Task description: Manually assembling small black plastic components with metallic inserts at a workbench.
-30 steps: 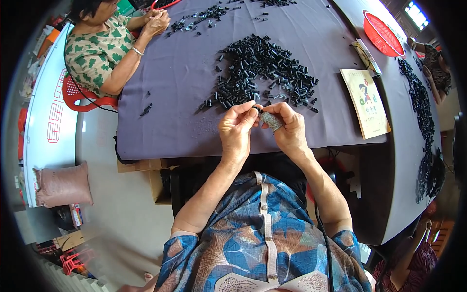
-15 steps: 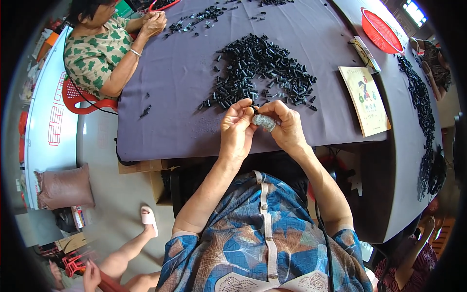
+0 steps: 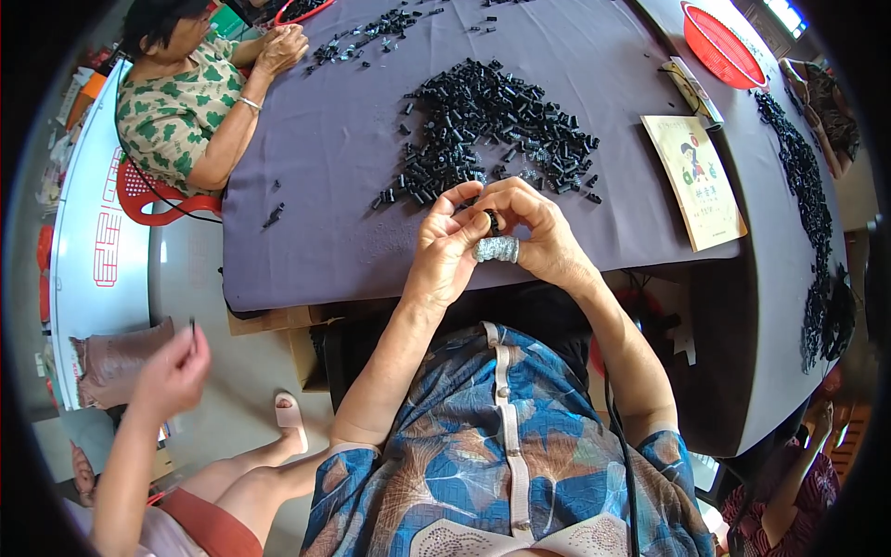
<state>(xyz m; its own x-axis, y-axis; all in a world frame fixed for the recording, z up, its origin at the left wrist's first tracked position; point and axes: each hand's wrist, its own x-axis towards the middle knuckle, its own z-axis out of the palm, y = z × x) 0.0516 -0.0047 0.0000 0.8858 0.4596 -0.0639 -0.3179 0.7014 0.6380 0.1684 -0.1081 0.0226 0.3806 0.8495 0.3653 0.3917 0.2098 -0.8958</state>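
Note:
Both hands meet above the near edge of the grey-covered table. My left hand is closed, its thumb and fingers pinching a small black ribbed plastic part. Against the same part, my right hand curls its fingers closed. A silvery wrapping covers my right thumb. Just beyond my fingertips lies a heap of small black cylindrical parts, with bits of clear plastic among them. My fingers partly hide the held part.
A booklet lies to the right, near a red basket. More black parts line the right-hand table. At the far left a person sits working. Another person's raised hand is at lower left.
My right hand has turned, so the silvery thumb wrapping lies level and the black part shows more between my fingers. At lower left, another person's arm has risen into view.

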